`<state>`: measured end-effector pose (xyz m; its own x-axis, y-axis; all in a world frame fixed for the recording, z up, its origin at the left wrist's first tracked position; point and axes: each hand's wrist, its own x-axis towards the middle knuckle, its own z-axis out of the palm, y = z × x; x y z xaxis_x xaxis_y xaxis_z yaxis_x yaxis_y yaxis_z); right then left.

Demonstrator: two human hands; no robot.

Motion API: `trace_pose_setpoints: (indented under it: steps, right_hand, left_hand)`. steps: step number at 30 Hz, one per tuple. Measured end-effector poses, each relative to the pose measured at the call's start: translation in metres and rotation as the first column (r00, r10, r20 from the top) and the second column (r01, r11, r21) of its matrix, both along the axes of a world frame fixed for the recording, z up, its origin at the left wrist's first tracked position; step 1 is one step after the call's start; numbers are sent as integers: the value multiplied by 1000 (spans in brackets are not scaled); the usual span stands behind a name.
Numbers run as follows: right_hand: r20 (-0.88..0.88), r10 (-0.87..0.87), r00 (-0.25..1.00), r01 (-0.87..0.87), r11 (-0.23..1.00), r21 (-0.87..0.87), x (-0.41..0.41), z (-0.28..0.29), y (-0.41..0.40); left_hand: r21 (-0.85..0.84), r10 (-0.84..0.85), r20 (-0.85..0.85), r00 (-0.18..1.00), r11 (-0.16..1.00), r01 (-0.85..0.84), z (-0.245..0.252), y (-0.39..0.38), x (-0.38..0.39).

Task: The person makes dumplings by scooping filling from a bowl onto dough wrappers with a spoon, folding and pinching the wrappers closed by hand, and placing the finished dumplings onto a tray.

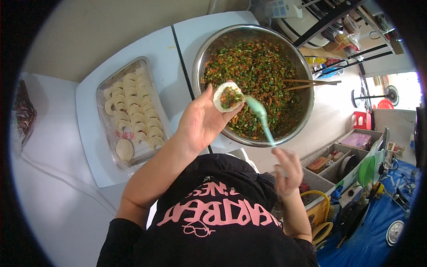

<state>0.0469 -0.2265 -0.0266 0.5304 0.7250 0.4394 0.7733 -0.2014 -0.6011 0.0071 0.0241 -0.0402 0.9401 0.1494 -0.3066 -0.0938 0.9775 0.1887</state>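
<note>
On the fingers of my left hand point(206, 116) lies a round dumpling wrapper point(218, 96), laid open with chopped vegetable filling point(231, 97) at its middle. My right hand point(288, 172) grips the handle end of a pale green plastic spoon point(262, 115), slightly blurred, whose head is close to the wrapper's right edge. Beneath both is a large steel bowl point(308, 113) of chopped green and orange filling point(257, 73). Wooden chopsticks point(312, 83) rest in the bowl, their ends over its right rim. To the left, a metal tray point(101, 125) holds rows of folded dumplings point(133, 100) and a stack of round wrappers point(124, 149).
The tray and bowl stand on light blue-white tabletops point(166, 50) split by a dark seam. A black metal rack point(328, 25) rises at the upper right. Sectioned grey bins point(333, 160) and a blue ground sheet point(373, 217) with kitchen items lie at the right.
</note>
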Motion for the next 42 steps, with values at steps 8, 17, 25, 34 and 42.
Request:
trace_pose_setpoints:
  steps: [8, 17, 25, 34, 42]
  right_hand:
    - [-29, -61, 998, 37, 854, -518, 27, 18, -1]
    - [-203, -126, 971, 157, 977, 144, 25, 38, 37]
    - [-162, -102, 981, 141, 958, 249, 20, 45, 59]
    - [-54, -186, 981, 193, 934, 300, 13, 57, 68]
    - [-532, 102, 841, 252, 796, 551, 14, 43, 74]
  left_hand:
    - [41, -85, 32, 996, 996, 84, 19, -1, 0]
    - [322, -353, 124, 927, 898, 298, 55, -26, -18]
    - [592, -421, -22, 907, 725, 351, 74, -32, -25]
    - [885, -253, -20, 967, 445, 134, 76, -36, -26]
    - [831, -207, 66, 976, 553, 61, 76, -29, -20]
